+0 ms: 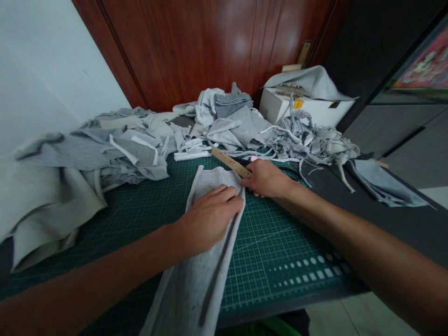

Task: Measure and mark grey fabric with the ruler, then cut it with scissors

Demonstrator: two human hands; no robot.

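A long strip of light grey fabric (199, 289) runs from the near table edge up over the green cutting mat (280, 238). Its side edges look rolled or folded over. My left hand (215, 217) lies on the upper part of the strip, fingers curled together at the right edge of the fabric. Just beyond, at the strip's upper right corner, my right hand (264, 179) grips one end of a wooden ruler (227, 161). The ruler points up and left, its free end over the mat. A small pink piece (253, 158) and a dark object show behind the right hand.
Heaps of grey fabric scraps (129, 144) cover the left and back of the table. At the back right are tangled fabric strips (304, 135) and a white box (315, 109) with cloth on top. A folded grey cloth (385, 182) lies at right. Behind stands a wooden door (210, 46).
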